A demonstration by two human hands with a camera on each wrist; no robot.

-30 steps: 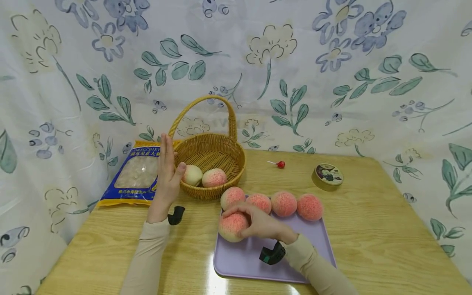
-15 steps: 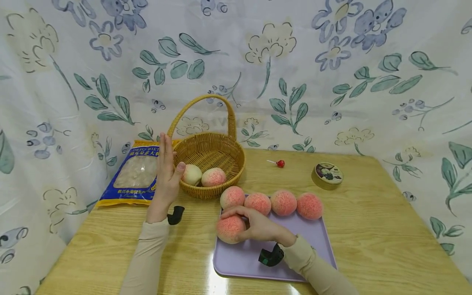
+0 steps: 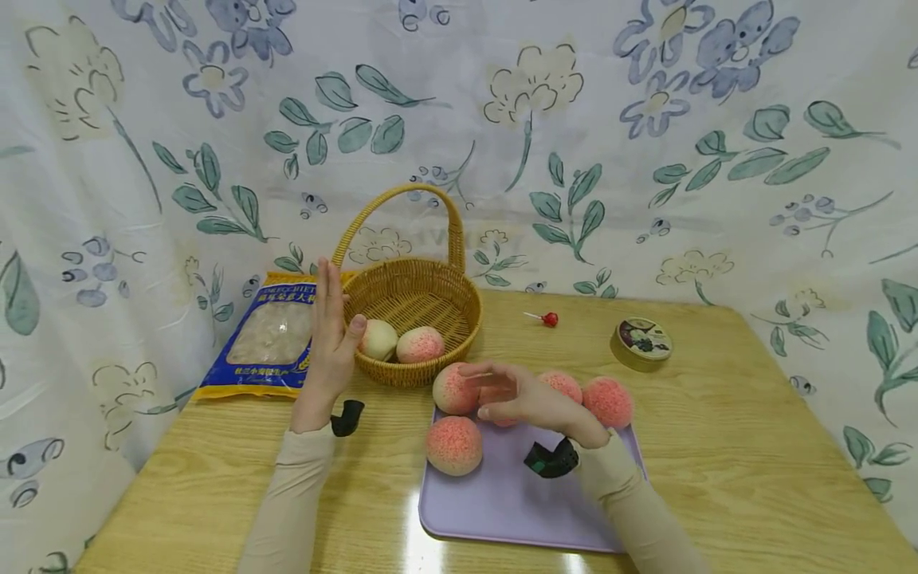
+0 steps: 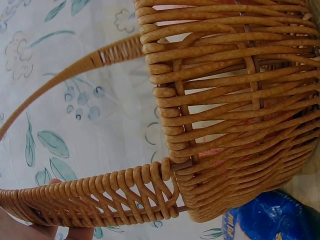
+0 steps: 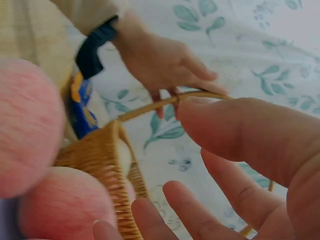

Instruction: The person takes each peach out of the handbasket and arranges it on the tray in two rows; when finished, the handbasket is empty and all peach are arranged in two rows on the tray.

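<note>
My left hand (image 3: 333,351) is at the left side of the wicker basket (image 3: 466,339), some fingers straight up and the thumb apart. In the left wrist view its fingers (image 4: 80,233) show behind the basket's handle (image 4: 90,200); in the right wrist view some cross the handle. Two peaches (image 3: 421,345) lie inside the basket. Over the lilac tray (image 3: 516,510), my right hand (image 3: 534,402) is spread and holds nothing. A peach (image 3: 454,446) sits at the tray's left side, apart from it. Behind is a row of several peaches (image 3: 608,402), one partly hidden by that hand.
A blue and yellow pasta bag (image 3: 268,343) lies left of the basket, partly behind my left hand. Further back are a red lollipop (image 3: 549,320) and a round tin (image 3: 641,343). A floral curtain (image 3: 545,143) hangs behind the wooden table (image 3: 753,446).
My right hand has let go of the peach at the tray's left and moved up and right. That peach now rests on the tray. My left hand stays at the basket.
</note>
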